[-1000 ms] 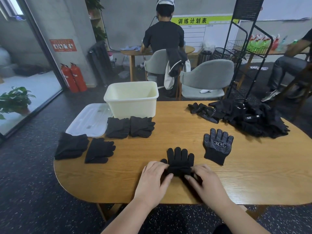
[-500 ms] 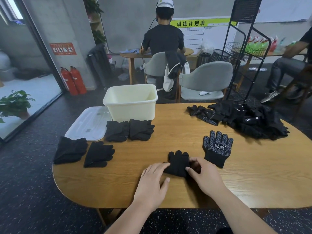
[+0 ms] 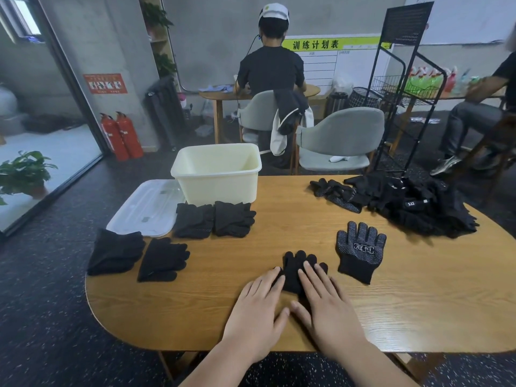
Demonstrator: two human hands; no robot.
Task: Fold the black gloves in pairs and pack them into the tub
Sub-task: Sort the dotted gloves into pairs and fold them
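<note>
Black glove bundle, folded, lies flat near the front edge of the wooden table, under both hands. Left hand is flat with straight fingers, its fingertips on the bundle's left edge and its palm on bare wood. Right hand is flat too, fingers laid across the bundle's right half and pressing down. Neither hand grips anything, and the thumbs almost meet below the bundle.

Single dotted glove lies palm-up just right of the bundle, apart from it, with its fingers pointing away. Loose glove pile fills the far right corner, close to the table's far edge.

Cream tub stands upright at the far edge, left of centre; the part of its inside that shows holds nothing. Clear lid lies flat beside it on the left, reaching the table's left rim.

Four folded pairs:
- Two sit side by side, touching, right in front of the tub.
- Two sit nearer the front left, the outer one right at the left rim.

Bare wood runs from the bundle up to the tub's right side, and across the whole right front. Grey chair and black wire rack stand behind the far edge.
</note>
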